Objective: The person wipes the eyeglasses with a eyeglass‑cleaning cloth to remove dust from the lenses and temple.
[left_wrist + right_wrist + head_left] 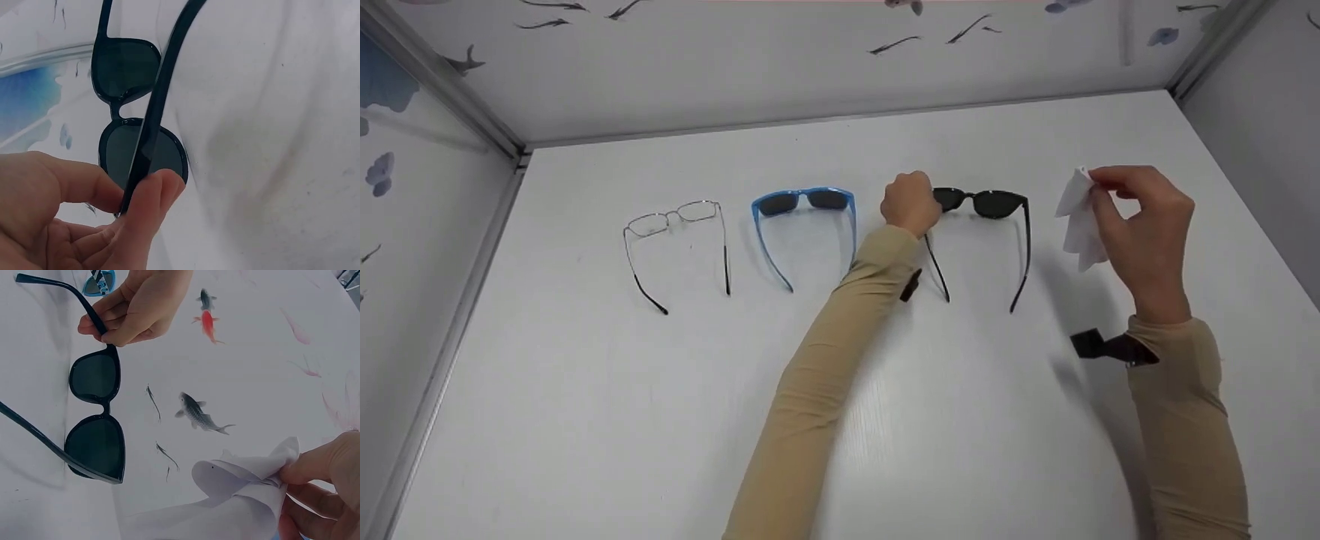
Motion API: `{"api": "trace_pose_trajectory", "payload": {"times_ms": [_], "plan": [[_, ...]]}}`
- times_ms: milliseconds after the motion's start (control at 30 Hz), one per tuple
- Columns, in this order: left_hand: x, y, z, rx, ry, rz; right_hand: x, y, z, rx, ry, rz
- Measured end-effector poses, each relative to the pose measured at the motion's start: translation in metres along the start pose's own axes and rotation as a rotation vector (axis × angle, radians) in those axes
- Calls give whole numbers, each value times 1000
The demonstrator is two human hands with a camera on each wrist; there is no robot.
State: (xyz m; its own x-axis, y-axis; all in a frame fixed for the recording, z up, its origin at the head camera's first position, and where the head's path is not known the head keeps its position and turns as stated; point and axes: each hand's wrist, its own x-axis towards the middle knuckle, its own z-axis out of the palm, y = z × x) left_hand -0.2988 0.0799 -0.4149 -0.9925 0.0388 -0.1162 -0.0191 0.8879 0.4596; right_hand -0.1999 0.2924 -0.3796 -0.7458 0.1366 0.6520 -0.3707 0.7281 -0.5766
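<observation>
With the centre of the head view as the dial, the black sunglasses [996,204] are at 2 o'clock; the left hand [911,204] pinches one temple [152,115] near its hinge, between thumb and finger. The right hand [1151,232], between 2 and 3 o'clock, pinches a white cloth [1084,232], which hangs apart from the frame. Caution: because the frame is held at one corner, side pressure on the far lens [95,444] could twist it or strain the hinge. A finger slipping off the temple could smudge the near lens [120,149]. The left sleeve [817,375] overlaps the blue sunglasses [804,201] at 11 o'clock; a sweep of that arm toward 9 o'clock could knock them. Cloth held by one gathered edge may slip or fold under, leaving bare fingertips on a lens. View differences: the left wrist view shows the pinch, hidden in the head view by the back of the hand; the right wrist view shows the cloth's loose folds; only the head view shows the wire-rimmed glasses [697,211], near 10 o'clock. Whether the black frame is fully lifted cannot be told.
</observation>
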Motion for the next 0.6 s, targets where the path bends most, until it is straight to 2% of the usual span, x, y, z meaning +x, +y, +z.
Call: {"api": "trace_pose_trajectory", "payload": {"times_ms": [300,467,600], "plan": [[5,-28,-14,-65,35,-45,2,-9,0,1,7,10],[4,-35,-20,-151,-27,-69,0,-3,1,-7,0,16],[2,-38,-21,-229,-118,-60,0,-1,1,-5,-5,10]]}}
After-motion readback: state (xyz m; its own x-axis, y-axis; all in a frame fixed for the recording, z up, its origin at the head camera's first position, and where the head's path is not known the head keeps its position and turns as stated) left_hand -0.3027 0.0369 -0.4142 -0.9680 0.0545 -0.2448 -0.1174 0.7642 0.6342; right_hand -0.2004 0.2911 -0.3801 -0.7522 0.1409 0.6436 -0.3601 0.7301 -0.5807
